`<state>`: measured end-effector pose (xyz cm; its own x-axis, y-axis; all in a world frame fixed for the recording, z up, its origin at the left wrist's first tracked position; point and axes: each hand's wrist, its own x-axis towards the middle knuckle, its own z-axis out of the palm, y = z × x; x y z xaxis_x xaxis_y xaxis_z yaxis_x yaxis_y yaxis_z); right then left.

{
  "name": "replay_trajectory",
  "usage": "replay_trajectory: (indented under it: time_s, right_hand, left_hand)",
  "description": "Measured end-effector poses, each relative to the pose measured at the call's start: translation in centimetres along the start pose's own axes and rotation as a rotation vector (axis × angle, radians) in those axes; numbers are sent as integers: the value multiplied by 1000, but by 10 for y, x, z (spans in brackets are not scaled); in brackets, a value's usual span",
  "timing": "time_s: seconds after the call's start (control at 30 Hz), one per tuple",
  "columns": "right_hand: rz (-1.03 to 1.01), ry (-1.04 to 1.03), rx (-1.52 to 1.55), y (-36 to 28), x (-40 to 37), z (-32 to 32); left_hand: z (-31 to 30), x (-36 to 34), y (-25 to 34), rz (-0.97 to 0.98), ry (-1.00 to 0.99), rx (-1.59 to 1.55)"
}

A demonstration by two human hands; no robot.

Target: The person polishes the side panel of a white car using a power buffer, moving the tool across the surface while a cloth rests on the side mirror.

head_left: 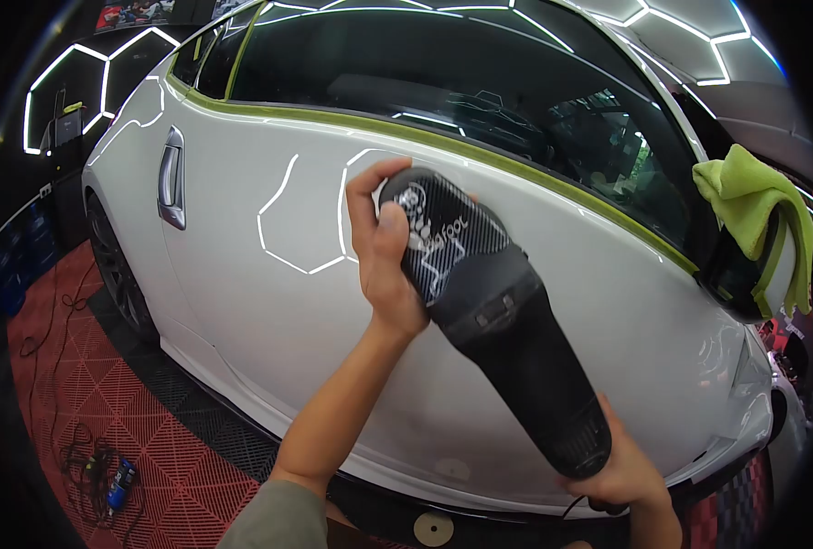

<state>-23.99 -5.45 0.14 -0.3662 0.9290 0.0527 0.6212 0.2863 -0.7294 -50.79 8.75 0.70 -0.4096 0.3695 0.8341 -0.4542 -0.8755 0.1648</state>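
A black car polisher (493, 316), with "BigFoot" lettering on its patterned head, is held up in front of the white car door (288, 302). My left hand (384, 252) is closed round the head end, thumb on its near side and fingers going behind it. Around the lower rear end of the body, my right hand (621, 467) is closed, its fingers mostly hidden. A dark cord hangs beside that hand. The polisher's pad side is out of sight. Yellow-green masking tape (352, 125) borders the door window.
A green microfibre cloth (759, 201) drapes over the side mirror (736, 274). On the red tiled floor (178, 448) lie a blue bottle or tool (121, 485) and tangled cords. The chrome door handle (171, 178) is at left. A pale disc (434, 529) sits low, below the sill.
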Motion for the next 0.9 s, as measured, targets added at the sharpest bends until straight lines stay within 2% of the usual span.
replay_trajectory:
  time_s: [0.07, 0.2, 0.27, 0.3, 0.37, 0.4, 0.47, 0.5, 0.57, 0.6, 0.67, 0.77, 0.87, 0.9]
  right_hand:
    - [98, 63, 113, -18, 9, -6]
    - [82, 49, 184, -20, 19, 5]
    - [121, 54, -46, -24, 15, 16]
    - [120, 50, -45, -12, 12, 25]
    - [-210, -8, -231, 25, 0, 52]
    - [-218, -19, -241, 35, -12, 67]
    - [-21, 74, -123, 48, -30, 98]
    - [-24, 72, -121, 50, -32, 102]
    - [90, -30, -94, 54, -35, 106]
    - [102, -54, -69, 57, -34, 111]
    - [93, -81, -90, 51, -32, 113]
    - [79, -128, -123, 48, -25, 117]
    - [-73, -122, -176, 50, -15, 120]
    - [-2, -124, -142, 38, -13, 115]
  left_hand:
    - [-1, 26, -10, 36, -27, -17]
    - [-3, 50, -12, 33, -51, -98]
    - [-14, 32, -5, 17, -51, -66]
    - [-21, 19, 1, 13, -52, -39]
    - [-48, -33, 4, 82, -28, -34]
    - [-54, -53, 11, 67, -33, -38]
    - [-67, -87, 15, 109, -38, -103]
    - [-73, -100, 17, 110, -40, -100]
    - [-84, -121, 21, 86, 31, -97]
    - [-91, -131, 21, 92, 28, -98]
    - [-105, -144, 20, 222, 99, -50]
    - [-113, -140, 23, 260, 174, -77]
    - [-115, -121, 25, 270, 191, -86]
    - [-115, -112, 27, 262, 219, -92]
